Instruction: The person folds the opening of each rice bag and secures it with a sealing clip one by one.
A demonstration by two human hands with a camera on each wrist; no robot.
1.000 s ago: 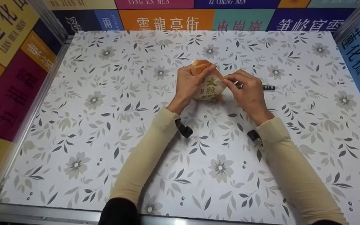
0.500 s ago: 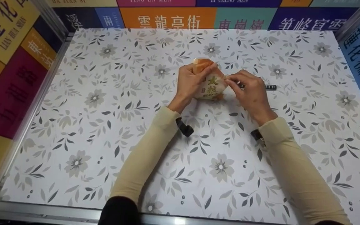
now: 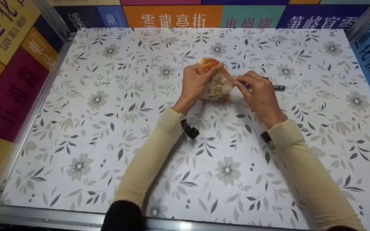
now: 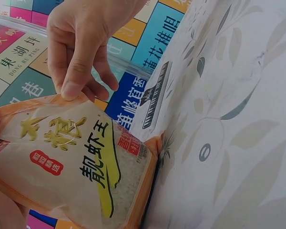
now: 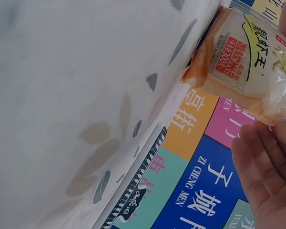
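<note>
A small bag of rice [image 3: 216, 91], clear with orange edges and gold and black lettering, stands upright on the table. My left hand [image 3: 192, 84] grips its upper left side, thumb across the front. At the bag's upper right edge, my right hand [image 3: 258, 91] pinches the wrapper between thumb and forefinger. The left wrist view shows the bag's printed front [image 4: 71, 152] with pale grains visible through it, and the right thumb [image 4: 72, 88] on its orange edge. From the right wrist, the bag's lower end [image 5: 233, 57] touches the tabletop. I cannot tell whether the wrapper is torn.
A black-and-white strip with a piano-key pattern [image 3: 279, 88] lies flat behind my right hand; its lettering [image 5: 133, 200] shows in the right wrist view. The table [image 3: 114, 179] has a floral cover. Coloured panels with writing [image 3: 172, 17] stand along its back and sides.
My right hand has shifted slightly to the right, still pinching the edge of the rice bag. The left hand keeps its grip nearly in place.
</note>
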